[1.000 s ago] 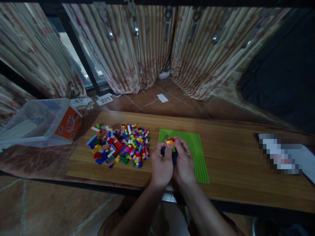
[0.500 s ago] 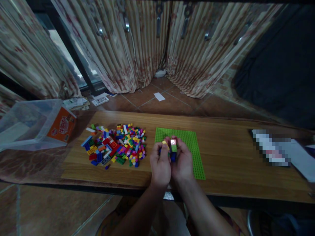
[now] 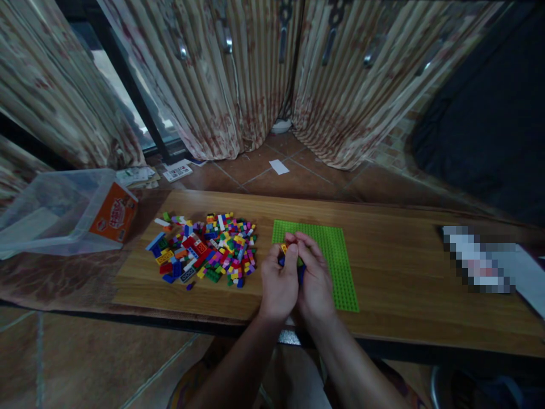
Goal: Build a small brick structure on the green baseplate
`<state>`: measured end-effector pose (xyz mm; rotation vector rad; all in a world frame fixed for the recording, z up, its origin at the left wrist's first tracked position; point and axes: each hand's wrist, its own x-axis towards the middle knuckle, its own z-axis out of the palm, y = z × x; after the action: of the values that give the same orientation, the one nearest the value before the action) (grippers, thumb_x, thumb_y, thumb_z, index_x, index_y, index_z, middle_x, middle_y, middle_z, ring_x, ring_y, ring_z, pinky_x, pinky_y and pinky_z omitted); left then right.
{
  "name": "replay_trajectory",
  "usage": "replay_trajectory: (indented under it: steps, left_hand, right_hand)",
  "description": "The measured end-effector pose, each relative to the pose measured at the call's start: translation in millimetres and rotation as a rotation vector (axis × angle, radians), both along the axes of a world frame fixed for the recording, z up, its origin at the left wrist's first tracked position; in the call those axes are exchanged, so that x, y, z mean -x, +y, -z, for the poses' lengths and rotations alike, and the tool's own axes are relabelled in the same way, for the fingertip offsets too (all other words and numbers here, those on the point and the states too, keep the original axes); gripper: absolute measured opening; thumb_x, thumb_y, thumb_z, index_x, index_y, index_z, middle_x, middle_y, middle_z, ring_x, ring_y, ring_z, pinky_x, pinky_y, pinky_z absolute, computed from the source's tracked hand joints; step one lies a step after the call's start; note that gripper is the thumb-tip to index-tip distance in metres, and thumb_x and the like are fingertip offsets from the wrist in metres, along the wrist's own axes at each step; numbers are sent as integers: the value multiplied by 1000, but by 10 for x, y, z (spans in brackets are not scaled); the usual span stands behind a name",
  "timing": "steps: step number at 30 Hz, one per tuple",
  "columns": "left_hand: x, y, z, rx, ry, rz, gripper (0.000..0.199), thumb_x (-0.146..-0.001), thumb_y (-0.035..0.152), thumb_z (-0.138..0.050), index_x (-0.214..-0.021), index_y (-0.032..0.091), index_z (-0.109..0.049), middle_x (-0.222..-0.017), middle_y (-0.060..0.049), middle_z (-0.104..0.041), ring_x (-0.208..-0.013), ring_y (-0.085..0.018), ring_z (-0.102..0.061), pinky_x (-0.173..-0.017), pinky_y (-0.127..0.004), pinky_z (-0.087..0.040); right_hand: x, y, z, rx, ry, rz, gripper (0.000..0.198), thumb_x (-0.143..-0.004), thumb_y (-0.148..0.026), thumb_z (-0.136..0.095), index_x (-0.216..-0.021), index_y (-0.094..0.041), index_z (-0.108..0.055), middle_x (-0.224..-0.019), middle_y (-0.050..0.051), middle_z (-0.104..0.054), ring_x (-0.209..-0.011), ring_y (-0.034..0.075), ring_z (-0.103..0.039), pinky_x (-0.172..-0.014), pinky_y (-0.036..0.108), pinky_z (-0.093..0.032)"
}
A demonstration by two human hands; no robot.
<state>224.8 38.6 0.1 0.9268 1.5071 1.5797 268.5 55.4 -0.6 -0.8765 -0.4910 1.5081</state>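
Note:
My left hand (image 3: 277,287) and my right hand (image 3: 317,284) are pressed together over the green baseplate (image 3: 344,272), fingers curled inward. Between them they grip toy building bricks. A yellow brick (image 3: 284,248) shows at the left fingers, and a blue brick (image 3: 301,275) peeks out beside the right palm. Most of what is held is hidden by thumbs and fingers, so I cannot tell how the bricks are joined. Left of the hands, a heap of loose coloured bricks (image 3: 225,247) is spread over the wooden tabletop (image 3: 400,272).
A clear plastic bin (image 3: 63,199) with an orange label lies at the table's left end. Papers (image 3: 523,272) and a blurred-out flat item (image 3: 477,258) rest at the right end. Striped curtains (image 3: 238,85) hang beyond the table.
My fingers have drawn closer together, and the right fingertips now cover the pale-topped and green bricks that showed before. The whole view has shifted slightly.

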Motion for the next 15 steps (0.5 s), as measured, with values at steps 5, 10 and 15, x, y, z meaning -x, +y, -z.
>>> replay_trajectory:
  steps: [5, 10, 15]
  left_hand:
    - [-2, -25, -9, -39, 114, -56, 19, -94, 29, -48, -92, 17, -63, -88, -4, -67, -83, -14, -61, -76, -24, -46]
    - [-19, -26, -5, 6, -14, -64, 25, -93, 37, -48, -89, 18, -64, -84, -3, -67, -74, -13, -61, -65, -23, -47]
    - [-6, -39, -15, -7, -156, -15, 26, -89, 41, -56, -100, 20, -68, -97, -5, -69, -77, -14, -63, -57, -21, -46]
  right_hand:
    - [25, -18, -8, 7, 12, 23, 15, -75, -30, -72, -86, -22, -67, -87, -1, -73, -84, 13, -66, -86, 30, -50]
    - [-39, 57, 10, 200, 162, -26, 10, -77, -27, -63, -84, -21, -68, -82, 0, -73, -74, 12, -66, -60, 22, -51]
    - [-95, 103, 38, 262, 309, -68, 9, -77, -25, -62, -81, -21, -68, -72, -2, -70, -60, 10, -63, -46, 19, -46]
